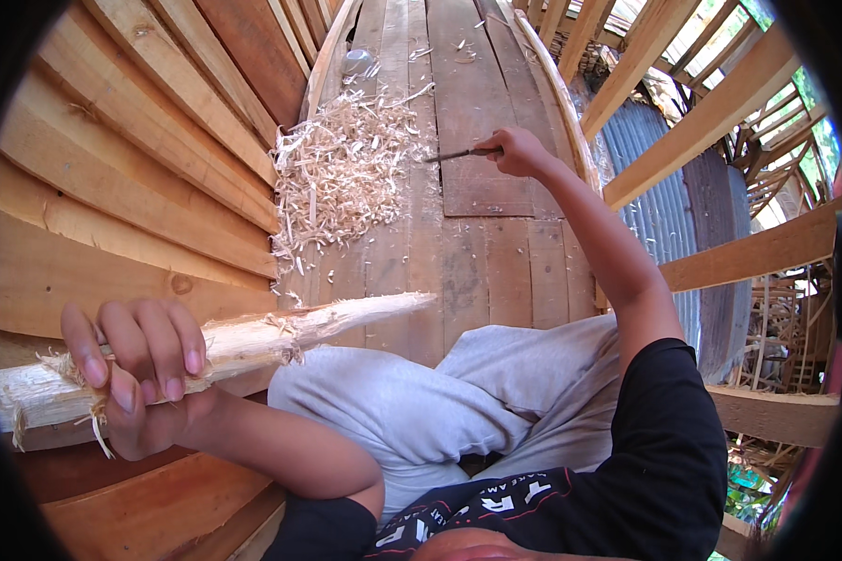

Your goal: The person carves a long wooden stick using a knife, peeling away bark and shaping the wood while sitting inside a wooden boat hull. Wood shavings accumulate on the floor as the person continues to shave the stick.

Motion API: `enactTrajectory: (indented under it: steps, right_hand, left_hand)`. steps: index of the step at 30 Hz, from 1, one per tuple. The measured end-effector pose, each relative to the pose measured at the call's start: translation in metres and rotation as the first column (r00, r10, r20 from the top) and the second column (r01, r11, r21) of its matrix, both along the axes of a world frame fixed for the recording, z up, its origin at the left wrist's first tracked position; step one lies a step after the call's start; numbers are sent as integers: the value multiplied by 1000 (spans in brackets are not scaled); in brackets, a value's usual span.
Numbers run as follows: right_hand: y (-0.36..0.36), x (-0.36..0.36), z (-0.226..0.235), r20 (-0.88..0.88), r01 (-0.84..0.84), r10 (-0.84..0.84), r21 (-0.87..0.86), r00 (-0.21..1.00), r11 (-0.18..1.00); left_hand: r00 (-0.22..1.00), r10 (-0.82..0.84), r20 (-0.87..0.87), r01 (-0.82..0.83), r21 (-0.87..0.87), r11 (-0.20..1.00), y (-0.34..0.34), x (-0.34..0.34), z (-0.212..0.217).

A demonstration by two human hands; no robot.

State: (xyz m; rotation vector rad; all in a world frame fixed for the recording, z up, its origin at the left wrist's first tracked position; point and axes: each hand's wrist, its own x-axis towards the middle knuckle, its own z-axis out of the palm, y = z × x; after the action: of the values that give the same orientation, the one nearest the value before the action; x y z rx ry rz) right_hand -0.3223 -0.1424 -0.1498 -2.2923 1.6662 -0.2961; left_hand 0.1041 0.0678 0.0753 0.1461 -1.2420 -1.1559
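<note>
My left hand (pixel 136 369): fingers wrapped tight round a whittled wooden stake (pixel 225 346), tapered tip already shaped, butt end frayed and rough. My right hand (pixel 515 151): closed on a knife (pixel 458 155), held out over the plank floor (pixel 496 252). Shavings pile (pixel 341 173): large.

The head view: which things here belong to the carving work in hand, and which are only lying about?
In the work:
- pale wooden stick, held by the left hand
- thin blade tool, held by the right hand
- heap of shavings

Lying about:
- stacked planks
- small grey round object
- corrugated metal sheet
</note>
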Motion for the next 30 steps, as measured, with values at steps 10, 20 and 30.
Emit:
enactTrajectory:
  steps: [10,20,30]
  right_hand:
    - [-8,-3,-7,-134,126,-126,-9,983,992]
    - [-6,-17,-24,-114,63,-66,-29,991,998]
    - [54,58,-44,164,-438,407,284,899,853]
  left_hand:
    - [1000,22,5,-22,0,1000,0,1,-1]
    - [1000,28,-6,-28,-9,1000,-2,0,-2]
    - [999,12,45,-11,-21,1000,2,12,-3]
